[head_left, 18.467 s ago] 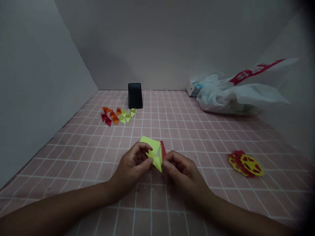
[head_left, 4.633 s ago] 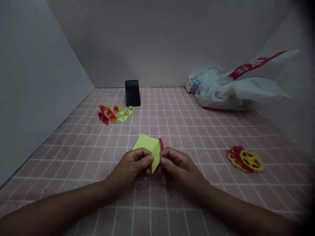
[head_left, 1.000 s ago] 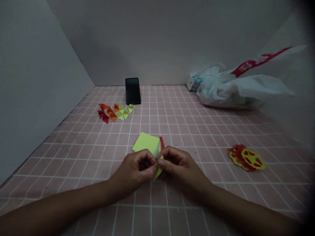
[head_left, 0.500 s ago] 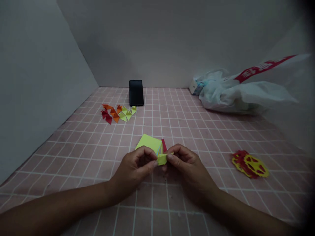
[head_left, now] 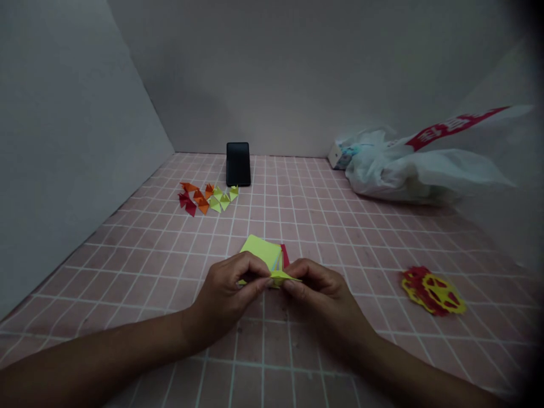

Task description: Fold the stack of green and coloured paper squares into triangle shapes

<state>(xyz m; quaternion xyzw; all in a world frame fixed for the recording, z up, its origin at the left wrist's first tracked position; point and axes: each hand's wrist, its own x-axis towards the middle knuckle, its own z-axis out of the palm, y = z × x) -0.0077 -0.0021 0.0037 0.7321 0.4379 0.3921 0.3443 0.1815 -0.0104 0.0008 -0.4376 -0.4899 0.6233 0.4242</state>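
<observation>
**Pinched crosswise between two sets of fingertips**

Holds one slim, lime-yellow folded paper piece (head_left: 280, 277) just below the centre of the frame, with its long axis running roughly left to right and a thin tip pointing right. Grips its left end between thumb and forefinger of the left hand (head_left: 225, 294), curled and nearly closed; pinches its right part with the right hand (head_left: 329, 297), closed about as far. Touches both hands, with neither nearer.

Sits just below one stack of square, lime-yellow-topped paper (head_left: 260, 248) in the frame, with a red edge at its right; cannot tell how many sheets.

Shows, left of centre, small folded paper birdlike shapes: apparently two red (head_left: 190, 208), three orange (head_left: 203, 205), four pale yellow (head_left: 224, 201), counted loosely because of overlaps. Includes one black rectangular phone (head_left: 238, 164) just above them.

Has, at lower right, red and yellow gear-edged discs (head_left: 444, 294), too overlapped to count; at upper right, one white plastic bag (head_left: 395, 178) beside one small box (head_left: 337, 157).
</observation>
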